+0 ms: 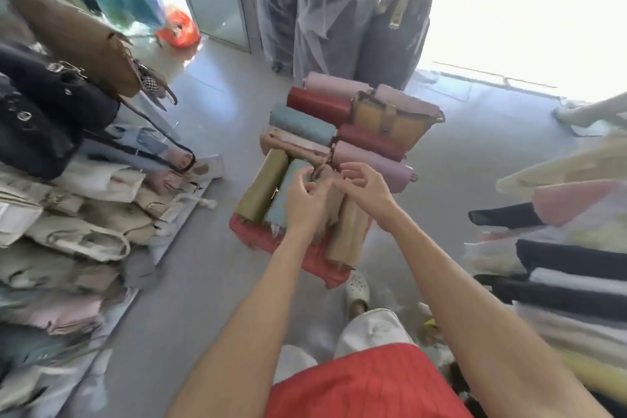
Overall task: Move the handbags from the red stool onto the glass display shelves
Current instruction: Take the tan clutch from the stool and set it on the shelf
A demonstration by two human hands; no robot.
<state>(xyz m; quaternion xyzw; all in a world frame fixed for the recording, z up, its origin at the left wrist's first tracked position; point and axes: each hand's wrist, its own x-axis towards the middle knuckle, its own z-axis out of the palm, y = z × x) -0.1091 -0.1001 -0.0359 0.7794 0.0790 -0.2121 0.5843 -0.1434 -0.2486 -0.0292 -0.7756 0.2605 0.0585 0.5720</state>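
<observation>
- The red stool [271, 241] stands on the grey floor [210, 248] in the middle of the scene, piled with handbags.
- Both hands meet over the near end of the pile, at the strap of a tan handbag [346, 234] that lies at the stool's near right corner.
- The left hand [305, 200] has its fingers curled, pinching the strap at the tan handbag's top.
- The right hand [364, 192] pinches the same strap just beside it, fingers bent.
- An olive handbag [261, 187] and a light blue handbag [288, 190] lie just left of the hands.
- A mustard handbag [390, 122] sits on the far right of the pile.
- Glass display shelves [159, 119] at the left carry a brown bag [84, 41] and black bags [44, 112].
</observation>
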